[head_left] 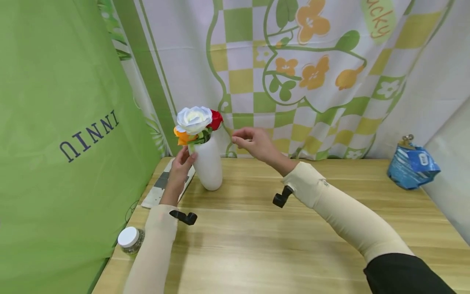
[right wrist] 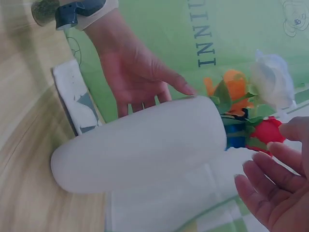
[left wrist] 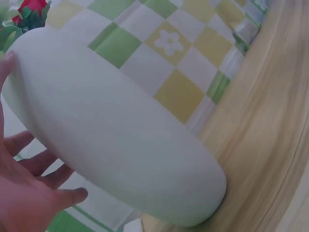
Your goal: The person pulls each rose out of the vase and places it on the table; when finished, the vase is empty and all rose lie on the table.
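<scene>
Green cloth (head_left: 66,81) with dark lettering hung along the left, and a checked, flower-printed curtain (head_left: 240,81) covered the back of the wood-grained counter (head_left: 257,228). From my end of the feed, I saw the left grip (head_left: 181,165) raised against the left side of a white vase (head_left: 209,163), thumb at the rim and fingers spread along the wall. It had hold of the vase in a loose wrap; the right wrist view hid its fingertips behind the vase. I saw the right grip (head_left: 258,143) level in the air to the right of the flowers, its fingers loosely bent and parted, with nothing visible in its hold. From the head camera, it was near the red flower (head_left: 216,121) but apart from it.

The vase stood on the counter toward the back left, smooth, matte and rounded at its base. A broad, pale white flower (head_left: 194,119) with ruffled petals, an orange flower (head_left: 183,138) and the red one crowded above its mouth among green leaves.

Behind my left forearm, a flat grey-and-white item (head_left: 156,195) lay partly covered. A clear jar (head_left: 129,239) with a white lid stood close beside the same sleeve. Well apart, at the far right, sat a crinkled blue bag (head_left: 405,167), clipped at the top.
</scene>
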The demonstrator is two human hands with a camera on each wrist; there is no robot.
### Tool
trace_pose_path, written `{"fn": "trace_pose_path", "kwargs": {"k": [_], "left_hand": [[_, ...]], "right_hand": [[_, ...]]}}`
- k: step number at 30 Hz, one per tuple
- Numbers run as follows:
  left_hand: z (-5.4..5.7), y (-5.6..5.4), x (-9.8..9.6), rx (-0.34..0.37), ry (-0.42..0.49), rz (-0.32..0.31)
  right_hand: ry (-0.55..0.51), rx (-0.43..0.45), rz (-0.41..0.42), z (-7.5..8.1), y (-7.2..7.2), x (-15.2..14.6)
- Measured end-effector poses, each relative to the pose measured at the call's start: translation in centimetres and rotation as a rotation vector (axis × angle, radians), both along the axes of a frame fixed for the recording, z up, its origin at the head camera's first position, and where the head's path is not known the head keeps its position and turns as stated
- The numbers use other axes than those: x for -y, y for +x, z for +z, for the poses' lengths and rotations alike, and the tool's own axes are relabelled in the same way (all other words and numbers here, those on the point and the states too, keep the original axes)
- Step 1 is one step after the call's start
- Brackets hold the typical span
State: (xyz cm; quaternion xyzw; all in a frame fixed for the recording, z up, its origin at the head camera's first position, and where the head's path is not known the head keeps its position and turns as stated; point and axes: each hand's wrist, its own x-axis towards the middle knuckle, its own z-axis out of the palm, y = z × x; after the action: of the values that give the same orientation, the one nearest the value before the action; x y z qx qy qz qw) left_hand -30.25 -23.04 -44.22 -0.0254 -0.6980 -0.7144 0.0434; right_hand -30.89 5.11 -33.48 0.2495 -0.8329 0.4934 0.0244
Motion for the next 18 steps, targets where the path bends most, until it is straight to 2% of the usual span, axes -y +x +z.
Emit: {"fn": "trace_pose_path", "kwargs": {"k": [4,7,13,18], "left_hand": [[-0.1,-0.4,-0.5,-0.011,0.043,-0.068],[-0.3,-0.8,-0.8,-0.021,0.06,-0.082],[-0.6,-1.3,-0.8,-0.024,0.1,-0.055],[0.0,-1.1,-1.0,0.042,0.131,-0.01]], "right_hand": [[-0.101,0.035,-0.011,-0.4,-0.9,1.5],[-0.185,0.08,0.001,-0.6,-1.5,2.7],[-0.204,0.113,-0.041,-0.5,-2.1,4.6],[-0.269,0.194,-0.033,-0.2,-2.4,5.8]]}}
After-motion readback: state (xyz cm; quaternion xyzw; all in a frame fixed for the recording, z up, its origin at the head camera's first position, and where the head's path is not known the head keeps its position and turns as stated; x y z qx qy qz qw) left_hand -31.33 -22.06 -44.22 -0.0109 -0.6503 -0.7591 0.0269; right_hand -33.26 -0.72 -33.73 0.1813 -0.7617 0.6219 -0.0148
